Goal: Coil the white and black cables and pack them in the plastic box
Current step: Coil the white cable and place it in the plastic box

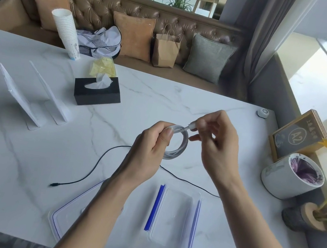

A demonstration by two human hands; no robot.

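Observation:
The white cable (178, 148) is wound into a small round coil held above the marble table. My left hand (150, 145) grips the coil's left side. My right hand (218, 141) pinches the white plug end (191, 126) at the coil's top. The black cable (95, 166) lies loose on the table, running from a plug at the lower left, under my hands, off to the right. The clear plastic box (174, 219) with blue clips stands open near the front edge. Its lid (70, 212) lies to the left, partly under my left forearm.
A black tissue box (96, 93), two white card stands (32, 97) and a stack of paper cups (67, 32) occupy the back left. A white pot (287, 179), a framed A2 sign (299, 135) and a wooden vase (307, 217) line the right edge.

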